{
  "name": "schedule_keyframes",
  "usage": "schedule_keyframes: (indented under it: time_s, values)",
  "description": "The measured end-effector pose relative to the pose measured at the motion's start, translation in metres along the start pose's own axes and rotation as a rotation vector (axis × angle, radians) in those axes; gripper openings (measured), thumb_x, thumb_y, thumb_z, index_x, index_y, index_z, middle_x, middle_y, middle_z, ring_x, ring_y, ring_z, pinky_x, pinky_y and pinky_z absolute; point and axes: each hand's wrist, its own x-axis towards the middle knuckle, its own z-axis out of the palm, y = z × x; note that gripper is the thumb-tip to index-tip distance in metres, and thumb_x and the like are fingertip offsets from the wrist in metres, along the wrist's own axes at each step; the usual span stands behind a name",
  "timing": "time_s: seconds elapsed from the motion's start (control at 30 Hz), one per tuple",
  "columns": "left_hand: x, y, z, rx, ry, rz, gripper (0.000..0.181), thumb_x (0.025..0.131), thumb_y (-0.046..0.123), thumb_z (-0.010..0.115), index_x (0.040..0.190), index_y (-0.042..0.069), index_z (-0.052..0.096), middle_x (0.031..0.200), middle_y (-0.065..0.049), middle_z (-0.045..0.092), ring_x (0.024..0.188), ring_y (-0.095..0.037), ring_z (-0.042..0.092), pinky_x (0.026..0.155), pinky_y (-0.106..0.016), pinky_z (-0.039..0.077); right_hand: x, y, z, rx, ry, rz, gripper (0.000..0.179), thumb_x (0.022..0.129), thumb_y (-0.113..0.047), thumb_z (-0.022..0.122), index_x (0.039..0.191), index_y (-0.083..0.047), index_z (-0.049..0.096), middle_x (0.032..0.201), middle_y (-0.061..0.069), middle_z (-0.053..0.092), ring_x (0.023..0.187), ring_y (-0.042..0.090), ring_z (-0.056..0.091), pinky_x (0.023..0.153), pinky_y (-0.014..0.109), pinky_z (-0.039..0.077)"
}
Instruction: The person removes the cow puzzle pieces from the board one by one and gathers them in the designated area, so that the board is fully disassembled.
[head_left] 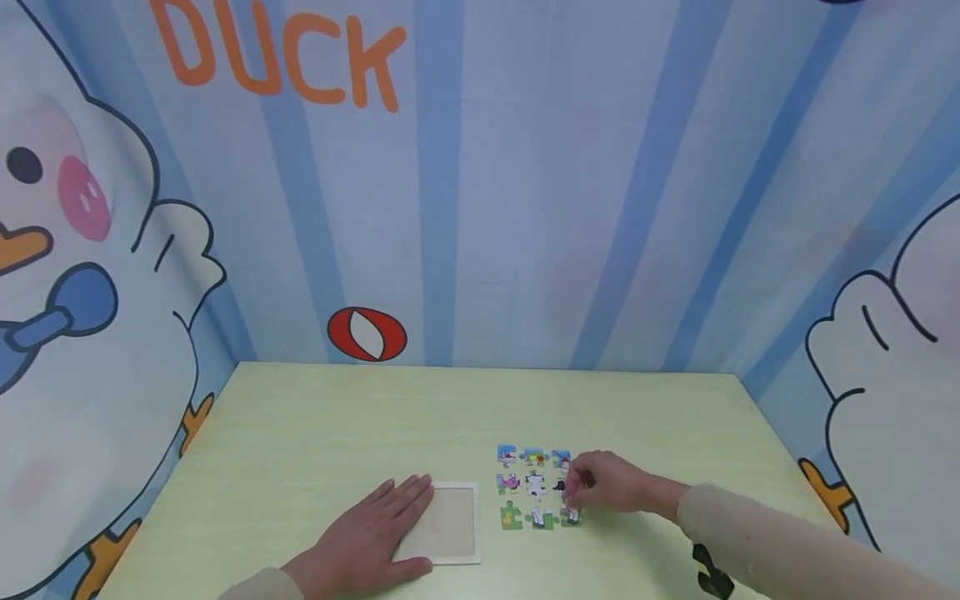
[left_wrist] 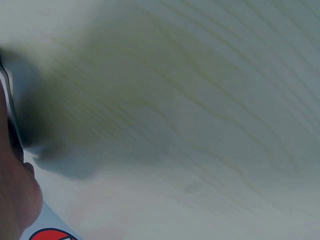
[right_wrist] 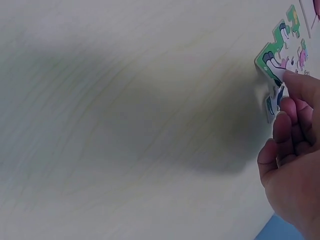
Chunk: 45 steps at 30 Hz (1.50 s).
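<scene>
My left hand [head_left: 367, 533] lies palm down with fingers extended over the left side of a shallow square puzzle tray [head_left: 453, 525] with a white rim. To the right of it, several jigsaw pieces [head_left: 534, 483] with a farm-animal picture are laid out in spaced rows. My right hand [head_left: 611, 483] is at the right column, thumb and fingers curled in to pinch the middle puzzle piece [head_left: 559, 485], partly hidden by the fingertips. In the right wrist view, the thumb overlaps the edge of a green piece [right_wrist: 268, 62] with white legs.
The pale wood-grain table [head_left: 360, 417] meets a blue striped curtain [head_left: 517, 208] at the back. Printed duck figures [head_left: 97, 433] stand on the side walls. A dark patch [head_left: 711, 571] shows beneath the right sleeve [head_left: 795, 533].
</scene>
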Motion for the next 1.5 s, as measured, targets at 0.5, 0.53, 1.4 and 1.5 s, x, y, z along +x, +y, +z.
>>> schedule_keyframes:
  time_s: [0.5,0.53,1.4,1.5]
  values:
    - [-0.001,0.003,-0.002,0.001,0.004,0.005,0.1,0.1,0.084,0.034,0.17,0.012,0.031,0.177,-0.001,0.028,0.162,-0.021,0.027,0.13,-0.049,0.024,-0.003,0.007,0.009,-0.028,0.039,-0.039,0.014,0.092,-0.012,0.085,0.091,-0.015,0.071,0.086,-0.003,0.061,0.079,0.012,0.054,0.069,0.025,0.043]
    - [-0.001,0.003,-0.002,0.001,0.004,0.006,0.1,0.1,0.084,0.034,0.17,0.012,0.031,0.177,-0.001,0.028,0.162,-0.021,0.027,0.13,-0.049,0.024,-0.003,0.007,0.009,-0.028,0.041,-0.039,0.014,0.092,-0.012,0.085,0.091,-0.015,0.071,0.086,-0.003,0.061,0.079,0.012,0.054,0.069,0.025,0.043]
    - [-0.003,0.002,-0.006,-0.033,0.0,0.005,0.1,0.099,0.083,0.038,0.169,0.012,0.032,0.176,-0.002,0.03,0.161,-0.023,0.03,0.129,-0.051,0.025,-0.006,0.002,0.001,-0.087,0.097,-0.129,0.011,0.092,-0.017,0.085,0.094,-0.017,0.074,0.088,-0.007,0.059,0.075,0.006,0.05,0.068,0.025,0.044]
    - [-0.003,0.001,-0.008,-0.044,0.005,0.007,0.1,0.099,0.083,0.038,0.169,0.012,0.032,0.176,-0.002,0.031,0.161,-0.023,0.029,0.129,-0.053,0.024,-0.007,-0.004,-0.007,-0.105,0.103,-0.155,0.01,0.094,-0.018,0.084,0.096,-0.016,0.075,0.091,-0.007,0.06,0.076,0.007,0.05,0.069,0.026,0.045]
